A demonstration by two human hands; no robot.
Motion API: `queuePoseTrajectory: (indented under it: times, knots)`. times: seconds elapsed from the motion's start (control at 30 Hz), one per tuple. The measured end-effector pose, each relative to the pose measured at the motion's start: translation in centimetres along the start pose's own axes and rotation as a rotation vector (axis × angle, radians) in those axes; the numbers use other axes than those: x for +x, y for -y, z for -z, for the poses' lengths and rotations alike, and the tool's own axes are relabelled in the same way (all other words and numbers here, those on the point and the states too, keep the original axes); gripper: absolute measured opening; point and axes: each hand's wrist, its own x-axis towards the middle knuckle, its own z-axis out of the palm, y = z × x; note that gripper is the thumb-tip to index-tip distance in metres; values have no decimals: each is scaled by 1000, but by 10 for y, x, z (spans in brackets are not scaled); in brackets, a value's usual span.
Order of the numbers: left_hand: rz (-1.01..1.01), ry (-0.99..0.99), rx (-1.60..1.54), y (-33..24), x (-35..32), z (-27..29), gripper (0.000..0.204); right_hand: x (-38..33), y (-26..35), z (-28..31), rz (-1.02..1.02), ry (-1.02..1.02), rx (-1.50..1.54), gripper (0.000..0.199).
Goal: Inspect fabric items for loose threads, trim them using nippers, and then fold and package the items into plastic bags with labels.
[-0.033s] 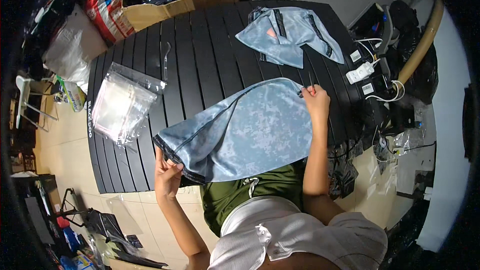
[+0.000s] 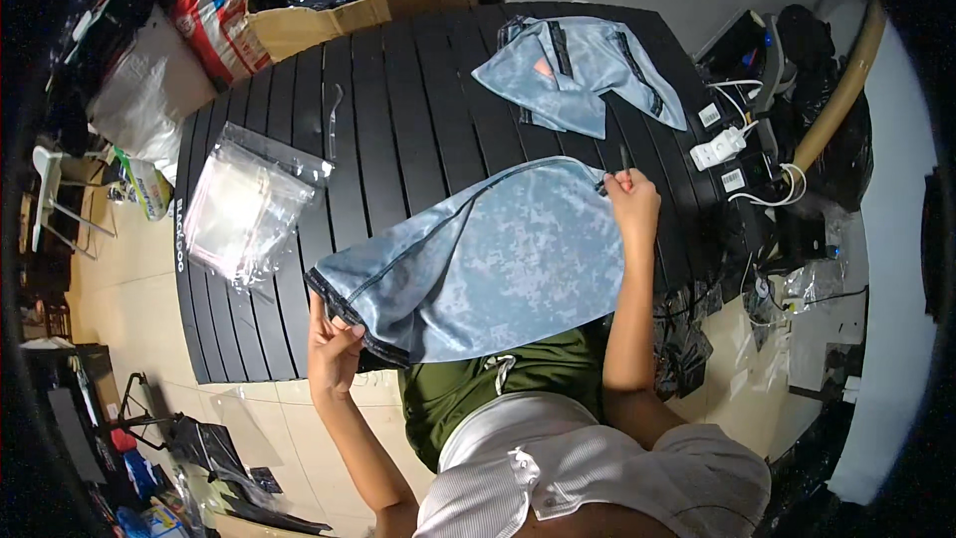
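A blue-grey camouflage cloth [image 2: 538, 249] with black banded trim and a dark seam is stretched between my hands, partly over the table's near edge and my lap. My left hand [image 2: 336, 347] is closed on its black-trimmed left end, thumb on top and fingers partly under the fabric. At the far right corner, my right hand [image 2: 632, 201] pinches the cloth's edge. A thin dark pointed thing [image 2: 624, 155] sticks out beyond those fingers; its kind is unclear. Farther back lies a second cloth piece [image 2: 583, 70] of similar colour, crumpled, with black bands and a small orange patch.
The slatted black table [image 2: 388, 159] holds a stack of clear plastic bags [image 2: 244, 209] at left and a thin clear strip [image 2: 334, 120]. White plugs and cables [image 2: 719, 146] sit along the right edge. Behind stands an open cardboard box [image 2: 339, 20] of dark bundles.
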Motion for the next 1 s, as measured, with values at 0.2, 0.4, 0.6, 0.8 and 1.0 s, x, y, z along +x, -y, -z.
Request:
queuePoseTrajectory:
  times: [0.2, 0.4, 0.6, 0.8, 1.0]
  knots:
    - [-86, 3, -56, -9, 10, 16, 90, 30, 12, 33, -132, 98, 502, 15]
    - [-166, -52, 30, -44, 22, 7, 98, 52, 40, 72, -200, 293, 959, 11]
    - [-457, 143, 150, -71, -10, -7, 105, 34, 48, 136, -75, 141, 1260, 12]
    - [-218, 115, 622, -76, -18, 37, 58, 43, 29, 144, -257, 332, 730, 23]
    - [12, 30, 656, -26, 20, 18, 50, 51, -32, 68, -420, 803, 490, 37]
